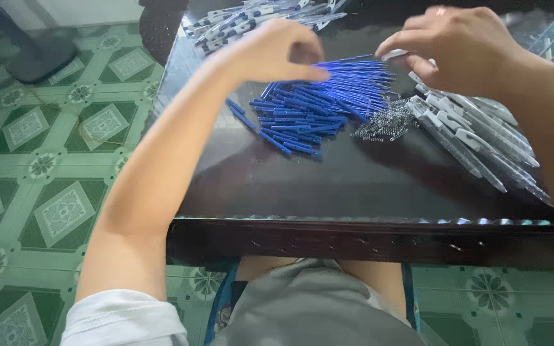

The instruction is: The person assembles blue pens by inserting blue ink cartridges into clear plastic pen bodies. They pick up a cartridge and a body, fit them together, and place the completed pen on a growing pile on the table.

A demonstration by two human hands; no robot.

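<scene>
Meanwhile both hands (277,51) (463,45) pinch blue refills (328,96) lying roughly left-to-right on the table (354,179).

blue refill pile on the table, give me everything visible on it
The pile of blue refills is a loose heap of thin, plastic-looking sticks, lying flat, mostly parallel and fanned out, a few strays at its left edge. It sits mid-table on the dark glossy table. The left hand rests over its top; small metal springs lie against its right side.

Left hand (277,51) curled, fingers pinched, right hand (463,45) arched, fingertips down
</scene>
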